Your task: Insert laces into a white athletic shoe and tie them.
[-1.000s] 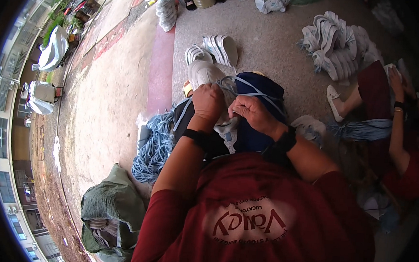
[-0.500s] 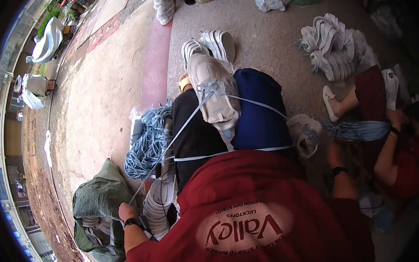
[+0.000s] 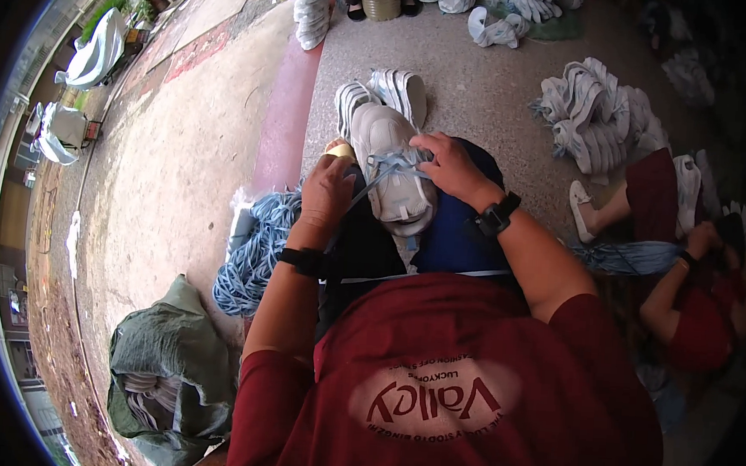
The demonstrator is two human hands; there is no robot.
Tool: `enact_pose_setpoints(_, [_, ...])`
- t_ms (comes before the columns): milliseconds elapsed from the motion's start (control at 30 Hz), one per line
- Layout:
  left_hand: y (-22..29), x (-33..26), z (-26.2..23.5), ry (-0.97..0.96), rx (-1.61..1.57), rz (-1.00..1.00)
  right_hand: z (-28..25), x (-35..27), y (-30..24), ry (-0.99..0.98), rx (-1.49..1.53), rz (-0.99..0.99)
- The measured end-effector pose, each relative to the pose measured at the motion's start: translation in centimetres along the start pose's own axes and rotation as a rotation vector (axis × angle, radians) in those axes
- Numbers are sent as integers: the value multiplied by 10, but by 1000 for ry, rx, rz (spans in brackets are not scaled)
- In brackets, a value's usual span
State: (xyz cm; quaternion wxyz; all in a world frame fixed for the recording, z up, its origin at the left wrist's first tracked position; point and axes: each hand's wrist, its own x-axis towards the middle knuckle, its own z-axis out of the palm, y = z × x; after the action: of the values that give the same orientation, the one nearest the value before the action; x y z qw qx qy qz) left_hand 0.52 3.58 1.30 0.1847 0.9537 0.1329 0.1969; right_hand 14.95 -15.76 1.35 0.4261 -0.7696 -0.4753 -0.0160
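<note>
A pale grey shoe (image 3: 391, 176) lies sole-up on my lap over dark blue cloth (image 3: 449, 238). Light blue cord (image 3: 398, 164) crosses the shoe. My right hand (image 3: 447, 162) rests on the shoe's right side and pinches the cord. My left hand (image 3: 327, 189) is closed at the shoe's left side, holding the cord where it runs down; a yellowish piece (image 3: 340, 150) shows above its fingers. Both wrists carry black bands. A strand of cord runs across my waist (image 3: 439, 275).
A heap of blue cord (image 3: 257, 247) lies on the floor at my left, a green sack (image 3: 168, 366) of pale shoes below it. More pale shoes (image 3: 399, 94) lie ahead, bundles (image 3: 598, 119) at the right. Another person (image 3: 686, 286) in dark red sits at my right.
Both my hands have come back up onto the shoe; half a second ago my left hand was down by the green sack. The shoe has stayed on my lap.
</note>
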Motion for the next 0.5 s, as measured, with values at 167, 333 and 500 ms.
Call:
enact_pose_setpoints(167, [22,22,17,-31,-179,161,15,10,21,-129,89,16])
enact_pose_setpoints(333, [11,33,26,-92,-460,159,6,3,30,-197,401,261])
enact_pose_setpoints(500, [6,30,30,-313,-782,-107,15,3,16,-41,501,327])
